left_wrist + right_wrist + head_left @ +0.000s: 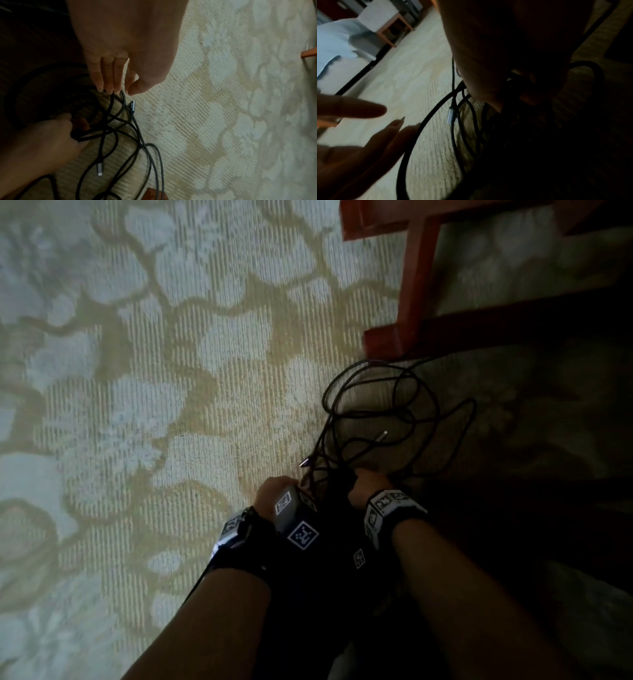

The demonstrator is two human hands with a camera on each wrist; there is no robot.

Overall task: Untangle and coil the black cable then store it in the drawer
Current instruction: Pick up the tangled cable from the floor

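The black cable (394,412) lies in a loose tangle of loops on the patterned carpet, just ahead of both hands. A straight silver plug (99,169) and an angled plug (132,104) lie among the strands. My right hand (75,129) grips a bunch of cable strands in its curled fingers; it is dark in the right wrist view (522,92). My left hand (120,92) reaches down with straight fingers, whose tips touch a strand beside the angled plug. The thumb sits close by, without closing on the cable. No drawer is in view.
A red-brown wooden furniture frame (414,285) stands on the carpet beyond the cable, with dark shadow to its right. In the right wrist view, a low stool with orange legs (388,27) and pale fabric (334,40) sit far off. Open carpet (171,371) stretches left.
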